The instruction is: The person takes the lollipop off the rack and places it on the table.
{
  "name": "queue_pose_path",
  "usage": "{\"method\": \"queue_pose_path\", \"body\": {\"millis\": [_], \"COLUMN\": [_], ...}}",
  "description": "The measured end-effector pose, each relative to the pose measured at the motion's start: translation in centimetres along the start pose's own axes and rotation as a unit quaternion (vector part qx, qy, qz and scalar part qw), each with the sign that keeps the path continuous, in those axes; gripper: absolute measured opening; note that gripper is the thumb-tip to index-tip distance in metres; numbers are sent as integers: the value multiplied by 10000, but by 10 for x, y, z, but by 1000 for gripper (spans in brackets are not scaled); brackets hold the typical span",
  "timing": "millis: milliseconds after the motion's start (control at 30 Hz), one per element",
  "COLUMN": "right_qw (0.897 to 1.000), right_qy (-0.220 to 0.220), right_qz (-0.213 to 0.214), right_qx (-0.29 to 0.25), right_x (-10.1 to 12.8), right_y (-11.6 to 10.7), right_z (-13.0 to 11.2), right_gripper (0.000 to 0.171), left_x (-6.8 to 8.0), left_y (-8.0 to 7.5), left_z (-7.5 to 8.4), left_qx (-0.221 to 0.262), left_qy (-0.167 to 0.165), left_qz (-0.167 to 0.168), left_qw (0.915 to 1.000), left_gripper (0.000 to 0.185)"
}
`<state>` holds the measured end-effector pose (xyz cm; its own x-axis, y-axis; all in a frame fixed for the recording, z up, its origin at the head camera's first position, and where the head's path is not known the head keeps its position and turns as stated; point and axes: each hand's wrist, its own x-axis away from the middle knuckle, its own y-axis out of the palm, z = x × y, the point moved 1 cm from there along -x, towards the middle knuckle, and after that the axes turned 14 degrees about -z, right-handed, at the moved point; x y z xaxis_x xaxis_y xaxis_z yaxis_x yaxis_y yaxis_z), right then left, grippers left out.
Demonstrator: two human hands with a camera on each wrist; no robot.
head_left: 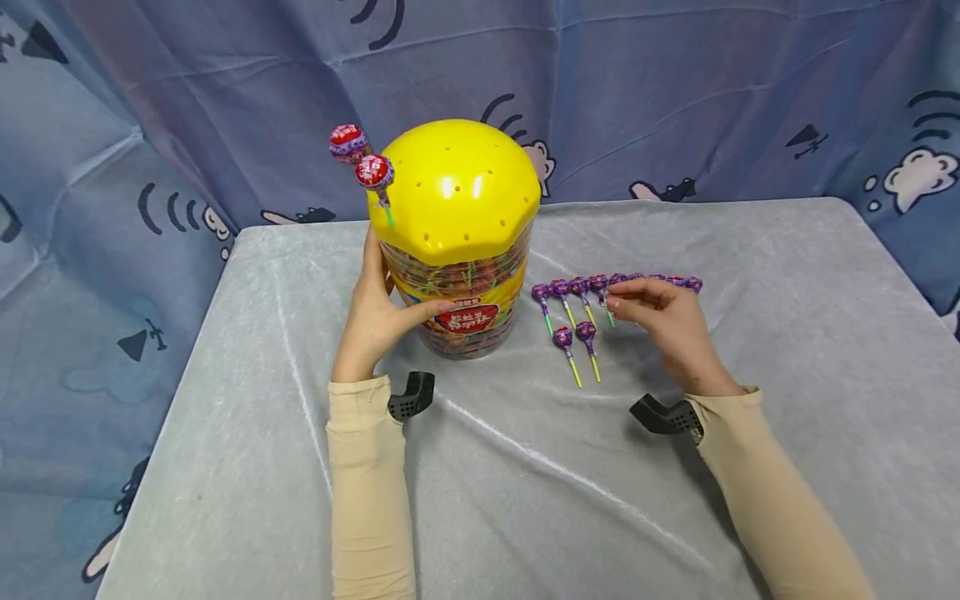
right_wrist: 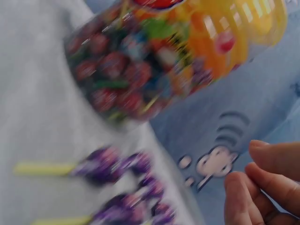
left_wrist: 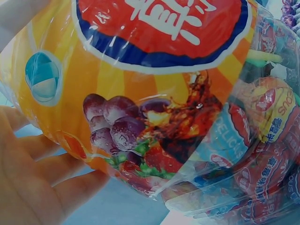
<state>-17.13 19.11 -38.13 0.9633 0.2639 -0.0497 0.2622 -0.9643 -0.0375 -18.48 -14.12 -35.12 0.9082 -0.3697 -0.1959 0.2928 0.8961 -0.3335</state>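
A large clear jar with a domed yellow lid (head_left: pixel 457 192) stands on the table, full of wrapped lollipops (left_wrist: pixel 267 173). My left hand (head_left: pixel 378 312) grips its left side, thumb across the front near the red label and fingers round the far side. Over the table to the right, my right hand (head_left: pixel 663 321) has its fingers bent and thumb close to them. Nothing shows between those fingertips in the right wrist view. Below the hand lies a row of purple lollipops (head_left: pixel 580 287), partly hidden by it. Two more purple lollipops (head_left: pixel 586 332) lie in front of the row.
Two red lollipops (head_left: pixel 375 172) stick up at the left edge of the lid. A pale grey cloth (head_left: pixel 510 500) covers the table. Behind it hangs a blue patterned curtain (head_left: pixel 675 75). Black wrist mounts (head_left: pixel 663 414) sit at both cuffs.
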Motion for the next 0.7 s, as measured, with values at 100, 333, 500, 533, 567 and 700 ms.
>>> {"method": "queue_pose_path", "body": {"millis": [100,333,500,533,567,700], "right_qw": [9998,9981,9950,9940,9929,9870], "right_qy": [-179,-548,-819,-903,-1002,-1397], "right_qz": [-46,-293,-554,-595,-632,-788], "right_qx": [-11,-7,-150,-137,-109,-37], "right_x": [-6,-19,-23,-24,-25,-28], "right_y": [6,28,48,52,56,73], "right_z": [-18,-59,-84,-89,-94,-114], "right_gripper": [16,18,19,18,18,16], "left_x": [1,0,0,0,0,1], "left_y": [0,1,0,0,0,0], "left_z": [4,-1,-1,0,0,0], "left_qx": [1,-35,-48,-44,-45,-31], "left_qy": [-22,91,68,63,59,69], "left_qz": [-16,20,28,32,35,56], "left_qw": [10000,10000,10000,10000,10000,10000], "left_gripper": [116,116,117,117,116,115]}}
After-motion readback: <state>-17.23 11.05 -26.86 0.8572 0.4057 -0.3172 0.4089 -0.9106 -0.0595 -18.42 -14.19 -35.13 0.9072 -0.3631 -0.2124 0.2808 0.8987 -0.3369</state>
